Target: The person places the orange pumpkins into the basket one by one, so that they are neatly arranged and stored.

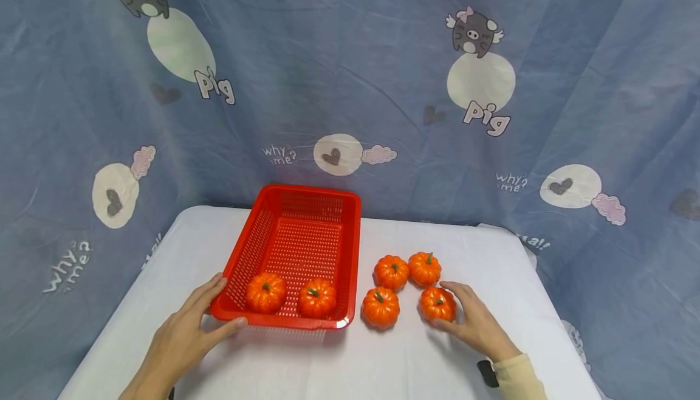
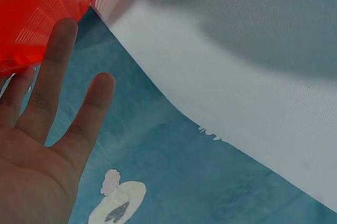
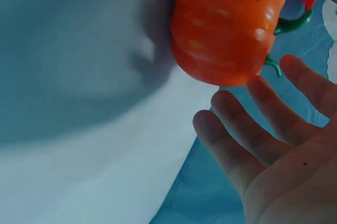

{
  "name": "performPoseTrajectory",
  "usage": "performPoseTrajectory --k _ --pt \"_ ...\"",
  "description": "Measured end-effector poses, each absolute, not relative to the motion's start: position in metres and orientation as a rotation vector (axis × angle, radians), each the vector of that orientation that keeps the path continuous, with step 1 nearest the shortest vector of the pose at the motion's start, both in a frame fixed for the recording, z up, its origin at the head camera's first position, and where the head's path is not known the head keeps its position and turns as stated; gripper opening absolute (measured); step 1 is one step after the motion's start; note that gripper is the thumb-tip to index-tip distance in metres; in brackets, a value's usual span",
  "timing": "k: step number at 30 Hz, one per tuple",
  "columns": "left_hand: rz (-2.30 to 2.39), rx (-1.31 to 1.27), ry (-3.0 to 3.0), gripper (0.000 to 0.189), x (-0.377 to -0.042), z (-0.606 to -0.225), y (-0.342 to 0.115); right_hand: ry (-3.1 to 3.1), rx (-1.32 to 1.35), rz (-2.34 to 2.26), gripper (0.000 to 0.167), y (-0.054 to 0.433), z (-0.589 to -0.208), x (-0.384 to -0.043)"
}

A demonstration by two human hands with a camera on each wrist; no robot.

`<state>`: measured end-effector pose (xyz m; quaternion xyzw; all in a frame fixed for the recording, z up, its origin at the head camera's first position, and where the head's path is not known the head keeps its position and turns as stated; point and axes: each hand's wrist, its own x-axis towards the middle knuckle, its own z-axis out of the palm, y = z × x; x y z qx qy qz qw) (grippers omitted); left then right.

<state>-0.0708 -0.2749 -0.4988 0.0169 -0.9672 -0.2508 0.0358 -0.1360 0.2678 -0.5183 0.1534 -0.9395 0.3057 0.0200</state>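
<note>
A red plastic basket (image 1: 306,321) stands on the table with two small orange pumpkins, a left one (image 1: 265,293) and a right one (image 1: 317,298), at its near end. My left hand (image 1: 188,327) is at its near left corner, fingers along the outer side and thumb by the front; in the left wrist view the fingers are extended beside the basket wall (image 2: 42,18). My right hand (image 1: 473,321) spreads around the near right pumpkin (image 1: 437,304), thumb in front, fingers behind. The right wrist view shows its fingers extended next to the pumpkin (image 3: 224,29); whether they touch is unclear.
Left of that pumpkin, several more lie on the white tablecloth (image 1: 394,363): a front one (image 1: 380,307), a middle one (image 1: 391,272) and a back one (image 1: 425,268). A blue curtain (image 1: 383,102) with pig prints hangs behind the table.
</note>
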Motion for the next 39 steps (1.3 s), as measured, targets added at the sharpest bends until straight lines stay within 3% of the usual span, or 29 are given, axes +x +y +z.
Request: performPoseTrajectory --k 18,39 --pt "-0.784 0.065 -2.980 0.111 -0.070 -0.497 -0.275 -2.944 0.444 0.904 0.063 0.266 -0.526 -0.140" --pt "-0.793 0.054 -2.968 0.111 -0.071 -0.499 -0.276 -2.883 0.479 0.884 0.063 0.272 -0.515 -0.139"
